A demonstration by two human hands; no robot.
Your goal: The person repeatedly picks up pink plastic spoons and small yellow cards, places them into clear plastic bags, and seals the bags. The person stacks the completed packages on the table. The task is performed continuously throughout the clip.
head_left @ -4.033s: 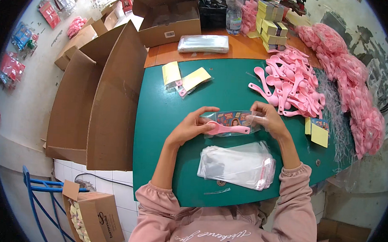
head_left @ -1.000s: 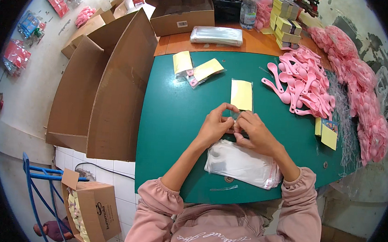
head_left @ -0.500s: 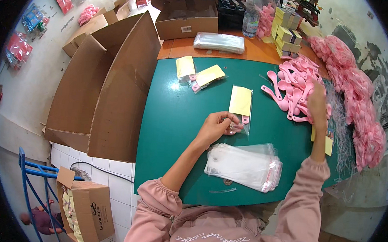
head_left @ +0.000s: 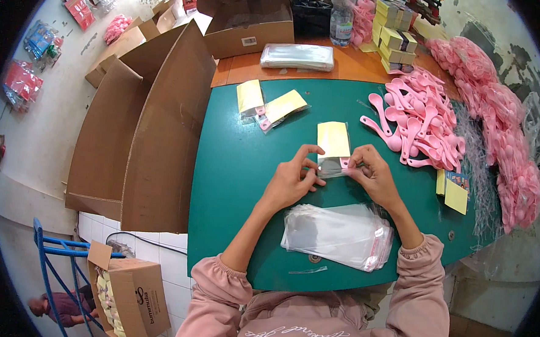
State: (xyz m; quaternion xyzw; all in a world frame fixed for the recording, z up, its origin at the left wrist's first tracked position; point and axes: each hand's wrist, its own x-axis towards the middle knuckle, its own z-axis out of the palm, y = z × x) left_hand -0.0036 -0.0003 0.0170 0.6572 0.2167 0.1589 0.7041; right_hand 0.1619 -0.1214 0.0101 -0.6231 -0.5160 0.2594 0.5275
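Observation:
A clear plastic bag holding a yellow card [head_left: 332, 139] and a pink spoon lies in front of me; only the spoon's handle end [head_left: 344, 162] shows below the card. My left hand [head_left: 294, 179] is at the bag's lower left corner, fingers apart, the index tip touching the card's edge. On the other side, my right hand [head_left: 372, 175] pinches the bag's near end beside the spoon handle. Just nearer to me is a stack of flat clear bags [head_left: 333, 236]. Right of the packet lies a heap of loose pink spoons [head_left: 416, 121].
Two filled packets [head_left: 249, 97] [head_left: 285, 106] lie at the far left of the green table [head_left: 232, 185]. Bundled yellow cards [head_left: 396, 38], a water bottle [head_left: 341, 19] and a bundle of bags [head_left: 297, 57] stand behind. A large cardboard box [head_left: 162, 126] borders the left edge; bagged spoons [head_left: 498, 119] line the right.
My right hand has come from the spoon heap to the bag's near end, with no spoon in it. The left hand's fingers have spread at the bag's corner. The view has shifted slightly.

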